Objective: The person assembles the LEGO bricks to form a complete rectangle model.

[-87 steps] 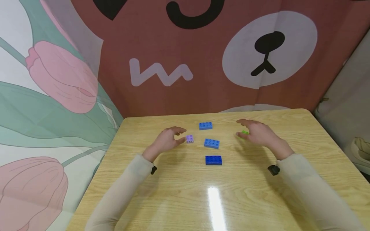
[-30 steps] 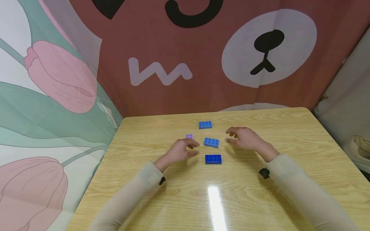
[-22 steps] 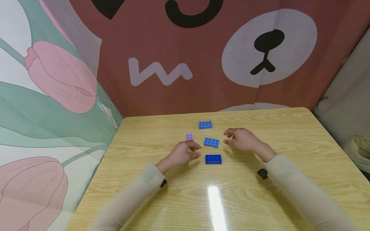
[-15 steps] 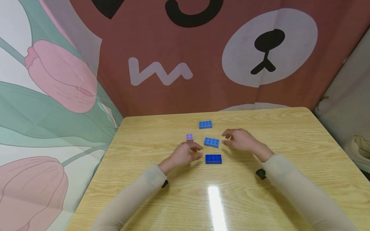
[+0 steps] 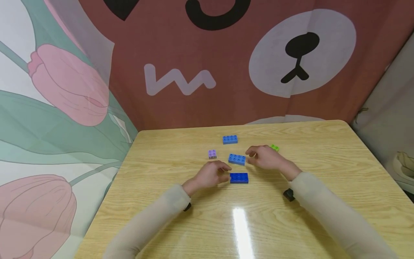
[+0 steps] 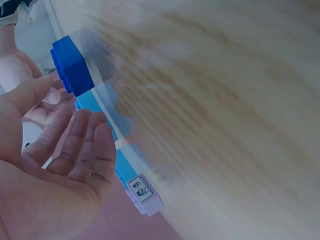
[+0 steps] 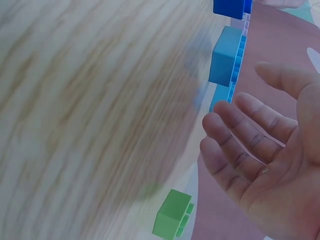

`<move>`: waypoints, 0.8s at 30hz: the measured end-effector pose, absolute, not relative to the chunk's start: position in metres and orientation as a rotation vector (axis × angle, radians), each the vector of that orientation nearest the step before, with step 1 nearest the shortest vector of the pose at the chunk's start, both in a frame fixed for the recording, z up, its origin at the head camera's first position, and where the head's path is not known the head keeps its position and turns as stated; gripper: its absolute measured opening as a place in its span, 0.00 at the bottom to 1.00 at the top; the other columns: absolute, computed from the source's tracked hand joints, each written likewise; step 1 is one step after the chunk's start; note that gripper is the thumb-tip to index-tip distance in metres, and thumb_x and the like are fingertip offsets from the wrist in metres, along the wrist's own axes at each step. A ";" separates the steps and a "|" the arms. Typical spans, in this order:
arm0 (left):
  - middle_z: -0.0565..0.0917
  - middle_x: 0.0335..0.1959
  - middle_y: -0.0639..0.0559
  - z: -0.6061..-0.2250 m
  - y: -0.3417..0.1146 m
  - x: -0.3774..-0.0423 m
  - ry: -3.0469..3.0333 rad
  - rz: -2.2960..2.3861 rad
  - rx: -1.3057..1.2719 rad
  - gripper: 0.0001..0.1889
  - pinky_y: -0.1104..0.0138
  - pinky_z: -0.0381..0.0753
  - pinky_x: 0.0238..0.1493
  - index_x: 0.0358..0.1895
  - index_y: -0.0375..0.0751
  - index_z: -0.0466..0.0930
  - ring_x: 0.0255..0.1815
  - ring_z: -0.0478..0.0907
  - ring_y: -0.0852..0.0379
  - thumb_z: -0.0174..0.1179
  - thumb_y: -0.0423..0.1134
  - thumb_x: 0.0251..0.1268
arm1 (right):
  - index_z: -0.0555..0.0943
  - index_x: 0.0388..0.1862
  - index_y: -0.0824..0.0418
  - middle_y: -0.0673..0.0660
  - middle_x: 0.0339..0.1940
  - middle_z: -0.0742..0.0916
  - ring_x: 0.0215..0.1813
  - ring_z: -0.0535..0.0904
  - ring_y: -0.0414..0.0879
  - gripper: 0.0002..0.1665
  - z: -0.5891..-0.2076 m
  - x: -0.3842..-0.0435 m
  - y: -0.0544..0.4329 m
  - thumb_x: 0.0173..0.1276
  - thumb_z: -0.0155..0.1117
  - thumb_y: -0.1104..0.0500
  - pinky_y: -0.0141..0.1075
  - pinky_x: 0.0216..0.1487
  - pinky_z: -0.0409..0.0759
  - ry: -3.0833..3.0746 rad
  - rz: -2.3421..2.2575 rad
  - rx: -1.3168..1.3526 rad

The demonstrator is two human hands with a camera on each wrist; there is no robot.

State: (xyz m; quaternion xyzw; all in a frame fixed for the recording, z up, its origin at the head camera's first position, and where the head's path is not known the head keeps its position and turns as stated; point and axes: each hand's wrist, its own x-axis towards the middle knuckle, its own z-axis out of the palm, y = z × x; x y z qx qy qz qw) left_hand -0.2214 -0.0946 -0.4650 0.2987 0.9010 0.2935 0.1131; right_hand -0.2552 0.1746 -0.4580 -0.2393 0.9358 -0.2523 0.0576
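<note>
Near edge: pale sleeves, L sleeve (image 5: 148, 219) & R sleeve (image 5: 339, 216), angle in over a wood-grain worktop (image 5: 181, 233), w/ a bright streak of reflected light (image 5: 242, 230) b/w them. Small black device (image 5: 289, 195) under R wrist, similar one under L.

Next out: dark blue brick (image 5: 239, 178), 2 rows of studs, flat on worktop, studs up. L hand (image 5: 211, 174) at its left end, fingers loosely bent, thumb apart from them; thumb tip is v. close to the brick, contact hard to call from these angles.

Just beyond: mid-blue brick (image 5: 237, 159), same shape, slightly skewed. R hand (image 5: 265, 157) just beside its right end, fingers relaxed, gap b/w thumb & fingertips.

Small purple brick (image 5: 212, 154) past L hand, 4 studs, pale printed panel (image 6: 141, 188) on one side (L wrist view). Lime green brick (image 5: 275, 148) behind R hand, partly hidden by it in head view. Far blue brick (image 5: 230, 139) is furthest, nr back edge.

Backdrop: red-brown cloth (image 5: 194, 43) w/ cartoon muzzle; tulip-print cloth (image 5: 71, 86) to the left.
</note>
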 end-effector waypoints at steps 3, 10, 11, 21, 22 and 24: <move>0.86 0.52 0.55 -0.466 -0.092 -0.222 2.644 0.844 0.870 0.17 0.69 0.81 0.52 0.56 0.46 0.84 0.49 0.82 0.59 0.68 0.45 0.65 | 0.82 0.57 0.63 0.58 0.47 0.89 0.46 0.86 0.50 0.20 -0.458 -0.256 0.174 0.72 0.63 0.52 0.45 0.45 0.85 2.822 -0.775 -0.750; 0.86 0.49 0.57 -0.468 -0.088 -0.221 2.656 0.789 0.881 0.17 0.71 0.80 0.51 0.55 0.48 0.84 0.48 0.82 0.62 0.68 0.46 0.65 | 0.83 0.56 0.62 0.57 0.46 0.89 0.47 0.86 0.51 0.20 -0.462 -0.258 0.170 0.70 0.65 0.54 0.46 0.47 0.84 2.819 -0.764 -0.756; 0.86 0.49 0.57 -0.468 -0.088 -0.221 2.658 0.781 0.886 0.17 0.71 0.81 0.51 0.55 0.48 0.84 0.48 0.82 0.62 0.68 0.46 0.65 | 0.83 0.56 0.61 0.56 0.47 0.90 0.48 0.86 0.50 0.20 -0.462 -0.258 0.169 0.69 0.66 0.53 0.46 0.48 0.84 2.820 -0.762 -0.746; 0.87 0.49 0.57 -0.471 -0.085 -0.221 2.662 0.742 0.933 0.16 0.73 0.81 0.49 0.53 0.49 0.85 0.47 0.84 0.62 0.69 0.46 0.64 | 0.84 0.55 0.58 0.54 0.46 0.90 0.48 0.85 0.48 0.20 -0.464 -0.260 0.163 0.66 0.69 0.51 0.47 0.50 0.83 2.826 -0.724 -0.710; 0.87 0.50 0.57 -0.471 -0.085 -0.221 2.662 0.739 0.936 0.16 0.73 0.81 0.48 0.53 0.49 0.85 0.47 0.84 0.63 0.69 0.46 0.64 | 0.84 0.55 0.58 0.54 0.46 0.90 0.48 0.85 0.48 0.21 -0.464 -0.260 0.162 0.66 0.70 0.51 0.47 0.50 0.83 2.825 -0.723 -0.701; 0.87 0.50 0.58 -0.472 -0.085 -0.221 2.668 0.729 0.942 0.16 0.74 0.81 0.47 0.53 0.50 0.85 0.46 0.83 0.64 0.69 0.46 0.64 | 0.83 0.55 0.58 0.54 0.46 0.90 0.48 0.85 0.48 0.21 -0.463 -0.260 0.160 0.65 0.70 0.51 0.47 0.50 0.83 2.823 -0.720 -0.684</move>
